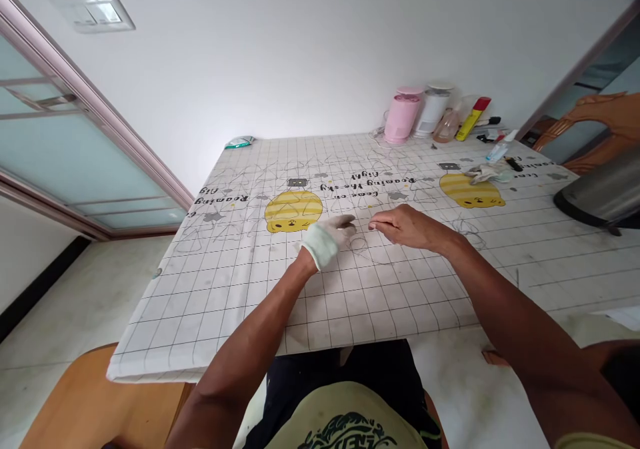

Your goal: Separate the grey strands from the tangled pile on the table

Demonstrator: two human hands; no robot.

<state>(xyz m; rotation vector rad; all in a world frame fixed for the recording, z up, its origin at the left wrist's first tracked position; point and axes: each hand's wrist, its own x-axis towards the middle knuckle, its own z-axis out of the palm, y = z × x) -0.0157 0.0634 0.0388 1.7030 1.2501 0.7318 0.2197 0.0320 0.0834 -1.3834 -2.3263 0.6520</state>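
My left hand [327,239] wears a white work glove, and its fingertips pinch together just above the grid-printed table cover [350,316]. My right hand [407,228] is bare, with its fingers drawn together a short way to the right. Between them lies a small loop of thin wire [357,244], very close to both hands. The picture does not show whether either hand grips the wire. More faint wire lines [467,232] lie on the table to the right.
A pink container [401,117], a white container [433,109], a small bottle [447,126] and a yellow tube [473,117] stand at the far edge. A crumpled white cloth [490,172] lies to the right, near a metal appliance [603,189] at the right edge.
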